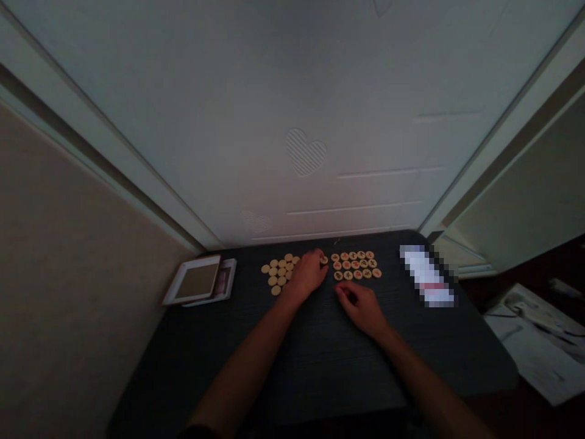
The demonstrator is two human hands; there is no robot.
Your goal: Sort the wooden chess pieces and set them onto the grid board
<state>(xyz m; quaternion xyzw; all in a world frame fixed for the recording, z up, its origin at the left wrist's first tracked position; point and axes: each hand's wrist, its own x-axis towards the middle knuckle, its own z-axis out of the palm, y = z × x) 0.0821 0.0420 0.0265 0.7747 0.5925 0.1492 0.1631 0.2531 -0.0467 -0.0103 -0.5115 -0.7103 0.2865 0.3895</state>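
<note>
Looking down from the head camera, I see my left hand [308, 274] stretched forward with its fingertips on one round disc [324, 260]. The picture is too dim for me to tell whether the fingers pinch the disc or only touch it. That disc lies on the dark table [283, 366], in the gap between two groups of pieces.

Just left of the hand, and partly under it, sits a loose cluster of blank discs [278, 271], all pale and plain on top. Just right of it the marked discs [356, 265] lie in three tidy rows, showing red or dark characters.

My right hand [362, 306] rests on the table near the front row of marked discs without touching them. Its fingers are curled under, and I cannot tell whether anything is in them.

Further left, at the table's edge, a shallow white box [197, 281] lies with a second piece tucked beneath it. To the right is a pixelated item [427, 274], and papers [539, 341] lie beyond the table. Behind it all stands a pale wall [365, 91] with a striped heart [305, 151].
</note>
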